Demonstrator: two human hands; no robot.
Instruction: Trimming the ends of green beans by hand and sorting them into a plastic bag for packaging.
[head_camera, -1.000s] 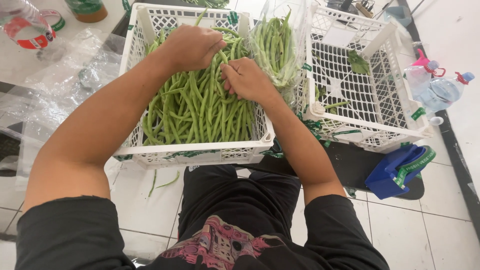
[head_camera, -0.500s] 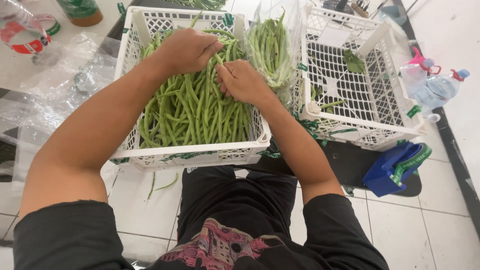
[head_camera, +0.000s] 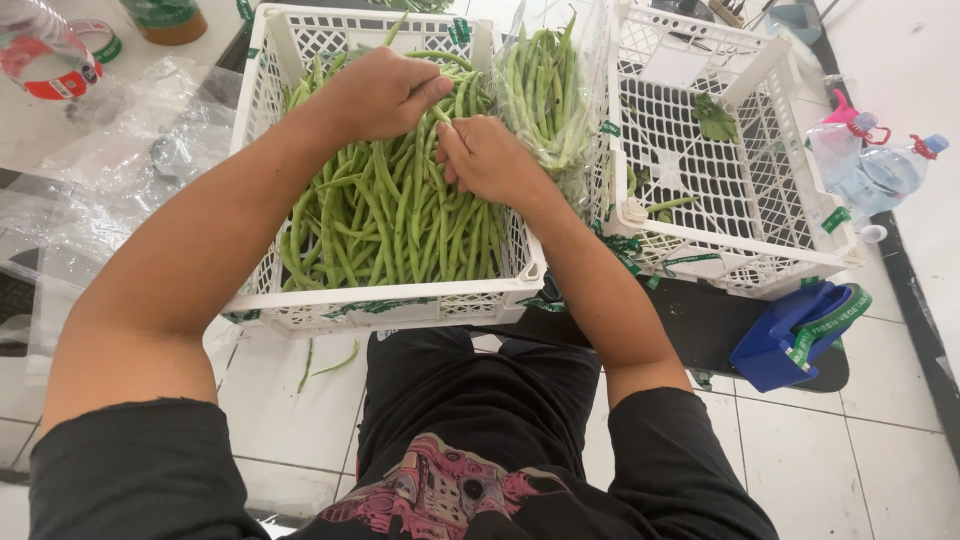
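Clear plastic sheet (head_camera: 130, 150) at far left; white crate (head_camera: 380, 300) holds green beans (head_camera: 400, 215); left hand (head_camera: 385, 92) grip curled on beans, right hand (head_camera: 487, 158) grip pinching one bean; bagged beans (head_camera: 545, 85), second crate (head_camera: 720, 240), blue dispenser (head_camera: 790, 335)

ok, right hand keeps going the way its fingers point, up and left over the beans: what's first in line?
The left hand. The right hand points its fingertips at the left hand's fingers, with bean pods pinched between them, so it likely meets them at once; the gap is hard to judge.
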